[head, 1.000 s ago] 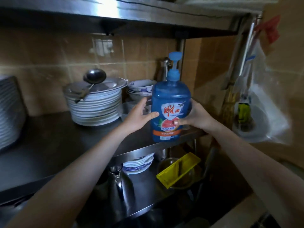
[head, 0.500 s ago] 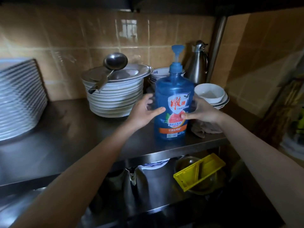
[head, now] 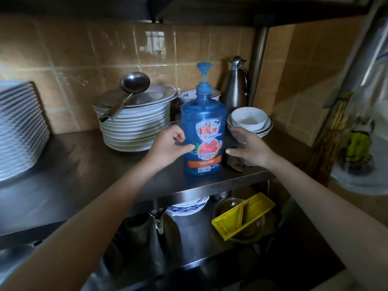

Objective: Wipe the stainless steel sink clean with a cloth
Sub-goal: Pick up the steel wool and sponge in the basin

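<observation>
A tall blue pump bottle of dish detergent stands upright on the steel shelf. My left hand is on the bottle's left side, with its thumb across the label. My right hand hovers just off the bottle's right side, fingers spread, a small gap between them. A crumpled brownish cloth lies on the shelf under my right hand, mostly hidden by it. No sink shows clearly in this view.
A stack of white plates with a steel ladle on top stands behind the bottle. White bowls and a steel jug are at the back right. More plates sit far left. A yellow slicer lies on the lower shelf.
The bottle has been set down further back on the shelf. My right hand has come off its side; the left stays on it. The view has tilted down.
</observation>
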A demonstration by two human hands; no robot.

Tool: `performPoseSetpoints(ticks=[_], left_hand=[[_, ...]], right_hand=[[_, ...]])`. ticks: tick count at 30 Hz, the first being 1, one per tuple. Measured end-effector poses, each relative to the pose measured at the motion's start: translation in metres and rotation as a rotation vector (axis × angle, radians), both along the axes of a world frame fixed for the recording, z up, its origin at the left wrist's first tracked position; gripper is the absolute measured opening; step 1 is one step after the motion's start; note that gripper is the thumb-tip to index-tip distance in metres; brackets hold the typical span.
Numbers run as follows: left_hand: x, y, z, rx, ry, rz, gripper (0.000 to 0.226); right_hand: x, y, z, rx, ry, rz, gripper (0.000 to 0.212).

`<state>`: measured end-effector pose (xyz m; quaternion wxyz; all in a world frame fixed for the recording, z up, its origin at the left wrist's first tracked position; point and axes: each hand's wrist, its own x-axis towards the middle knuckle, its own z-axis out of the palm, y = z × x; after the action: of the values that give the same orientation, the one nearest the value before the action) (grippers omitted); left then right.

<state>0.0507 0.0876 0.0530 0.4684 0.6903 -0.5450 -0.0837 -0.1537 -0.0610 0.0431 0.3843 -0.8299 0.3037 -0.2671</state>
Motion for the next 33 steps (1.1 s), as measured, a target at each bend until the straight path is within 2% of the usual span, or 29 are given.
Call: performPoseSetpoints(ticks=[4, 8, 10, 13, 23, 26, 33], left_hand=[[-0.021, 0.013, -0.011, 0.082, -0.107, -0.032, 0.022], [-0.054, 0.022, -0.023, 0.157, -0.524, 0.005, 0.025], [-0.073, 0.021, -0.030, 0.141, -0.599, -0.048, 0.027], [-0.102, 0.012, -0.042, 0.107, -0.724, -0.175, 0.025], [-0.221, -0.025, -0.111, 0.137, -0.910, -0.527, 0.032], [-0.263, -0.031, -0.134, 0.132, -0.900, -0.681, 0.030], [-0.366, -0.031, -0.193, 0.185, -0.936, -0.971, 0.027]], right_hand=[[-0.030, 0.015, -0.016, -0.153, 0.079, -0.087, 0.058], [-0.070, 0.039, -0.039, -0.265, 0.197, -0.176, 0.051], [-0.094, 0.051, -0.054, -0.340, 0.331, -0.223, 0.050], [-0.136, 0.070, -0.078, -0.340, 0.439, -0.280, 0.047], [-0.279, 0.144, -0.162, -0.204, 0.580, -0.596, 0.045], [-0.314, 0.166, -0.186, -0.183, 0.648, -0.687, 0.035], [-0.392, 0.228, -0.237, 0.089, 0.760, -0.871, 0.047]])
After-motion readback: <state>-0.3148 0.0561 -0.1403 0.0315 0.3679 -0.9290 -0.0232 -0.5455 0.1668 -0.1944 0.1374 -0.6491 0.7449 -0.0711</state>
